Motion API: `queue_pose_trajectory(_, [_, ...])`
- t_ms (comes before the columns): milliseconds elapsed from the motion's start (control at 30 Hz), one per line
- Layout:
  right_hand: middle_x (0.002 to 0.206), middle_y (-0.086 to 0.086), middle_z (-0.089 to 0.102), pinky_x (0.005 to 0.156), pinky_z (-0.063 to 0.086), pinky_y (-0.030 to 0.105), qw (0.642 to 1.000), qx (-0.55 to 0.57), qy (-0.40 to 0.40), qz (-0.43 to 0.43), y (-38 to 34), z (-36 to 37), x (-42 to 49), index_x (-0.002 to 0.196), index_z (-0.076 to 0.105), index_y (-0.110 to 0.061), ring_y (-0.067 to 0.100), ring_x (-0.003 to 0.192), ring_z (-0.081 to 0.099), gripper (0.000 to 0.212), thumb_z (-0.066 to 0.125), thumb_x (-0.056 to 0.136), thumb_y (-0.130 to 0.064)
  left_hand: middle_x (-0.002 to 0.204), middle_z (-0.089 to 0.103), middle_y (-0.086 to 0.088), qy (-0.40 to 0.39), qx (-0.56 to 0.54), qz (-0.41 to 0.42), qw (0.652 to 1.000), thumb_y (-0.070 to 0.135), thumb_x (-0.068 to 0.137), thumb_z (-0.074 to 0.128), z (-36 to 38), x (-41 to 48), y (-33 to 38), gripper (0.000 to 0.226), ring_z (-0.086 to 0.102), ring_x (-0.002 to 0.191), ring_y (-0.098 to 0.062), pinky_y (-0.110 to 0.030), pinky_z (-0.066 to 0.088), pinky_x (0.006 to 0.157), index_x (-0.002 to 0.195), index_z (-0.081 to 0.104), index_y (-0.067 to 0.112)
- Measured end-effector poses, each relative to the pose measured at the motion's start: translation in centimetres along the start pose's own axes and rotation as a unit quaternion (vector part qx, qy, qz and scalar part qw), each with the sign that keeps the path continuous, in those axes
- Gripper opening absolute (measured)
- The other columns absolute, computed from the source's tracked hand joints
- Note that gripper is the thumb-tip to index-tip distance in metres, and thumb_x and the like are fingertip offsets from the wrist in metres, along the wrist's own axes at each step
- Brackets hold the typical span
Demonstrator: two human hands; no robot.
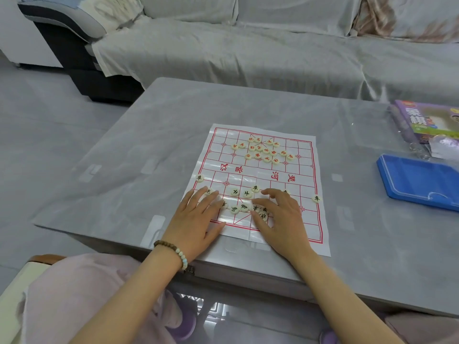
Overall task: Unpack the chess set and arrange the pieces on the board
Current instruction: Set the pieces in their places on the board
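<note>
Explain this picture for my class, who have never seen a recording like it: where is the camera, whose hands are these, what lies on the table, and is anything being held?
There is no machine here. One camera worn on a person's head looks forward and down, so you see that person's own arms. The left hand, with a bead bracelet at the wrist, lies flat on a paper chess board spread on a grey table. The right hand spreads its fingers over the black-lettered pieces on the near half. Neither hand plainly grips anything. The red-lettered pieces sit bunched on the far half. To the right lie a blue tray and a purple box.
</note>
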State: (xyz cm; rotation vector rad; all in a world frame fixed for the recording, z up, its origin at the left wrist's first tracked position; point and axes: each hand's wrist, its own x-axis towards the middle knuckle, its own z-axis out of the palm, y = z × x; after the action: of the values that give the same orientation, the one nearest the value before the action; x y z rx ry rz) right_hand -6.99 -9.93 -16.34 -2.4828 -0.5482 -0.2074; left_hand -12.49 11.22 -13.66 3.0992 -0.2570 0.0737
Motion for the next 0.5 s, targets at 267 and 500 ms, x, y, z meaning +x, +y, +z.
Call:
queue_pose_trajectory(267, [0.123, -0.006, 0.055, 0.097, 0.038, 0.036, 1.000, 0.001, -0.002, -0.002, 0.0, -0.1, 0.0, 0.107, 0.068, -0.026, 0.014, 0.111, 0.050, 0.034, 0.053, 0.084, -0.046, 0.123, 0.048, 0.003, 0.050, -0.056, -0.011, 0.997, 0.040, 0.093, 0.045, -0.7, 1.8, 0.3, 0.034, 0.037, 0.119, -0.016, -0.025, 0.026, 0.101, 0.124, 0.054, 0.028])
queue_pose_trajectory(500, [0.120, -0.006, 0.056, 0.097, 0.032, 0.031, 1.000, 0.003, 0.007, -0.006, 0.1, -0.1, -0.1, 0.105, 0.068, -0.025, 0.014, 0.110, 0.050, 0.032, 0.055, 0.084, -0.044, 0.110, 0.051, 0.006, 0.045, -0.021, -0.043, 0.998, 0.063, 0.081, 0.049, -1.1, 1.5, 0.3, 0.044, 0.041, 0.109, -0.015, -0.026, 0.030, 0.096, 0.102, 0.056, 0.024])
